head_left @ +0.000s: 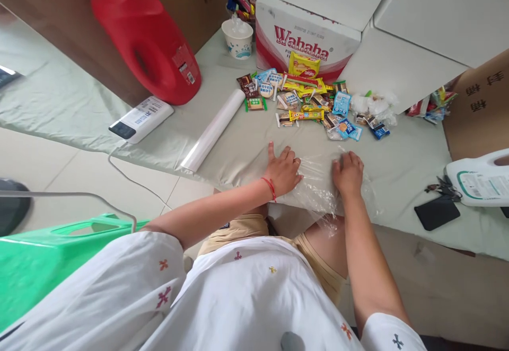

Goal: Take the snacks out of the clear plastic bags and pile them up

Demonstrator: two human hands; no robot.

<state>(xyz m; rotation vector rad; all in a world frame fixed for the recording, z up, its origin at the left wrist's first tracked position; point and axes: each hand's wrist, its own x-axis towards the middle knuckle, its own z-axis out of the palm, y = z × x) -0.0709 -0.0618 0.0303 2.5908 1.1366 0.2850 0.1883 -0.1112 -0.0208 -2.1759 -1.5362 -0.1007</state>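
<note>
A thin, crinkled sheet of clear plastic film lies at the front edge of the cloth-covered table and partly hangs over it. My left hand, with a red string on the wrist, rests at the film's left side, fingers spread. On the film's right side, my right hand has its fingers curled in against the plastic. Beyond both hands is a loose pile of small wrapped snacks. A white plastic roll lies slantwise to the left.
A red jug, a white power bank with a cable and a paper cup are at the left and back. A Wahaha box stands behind the snacks. Keys, a black pouch and a white bottle lie right; a green stool is lower left.
</note>
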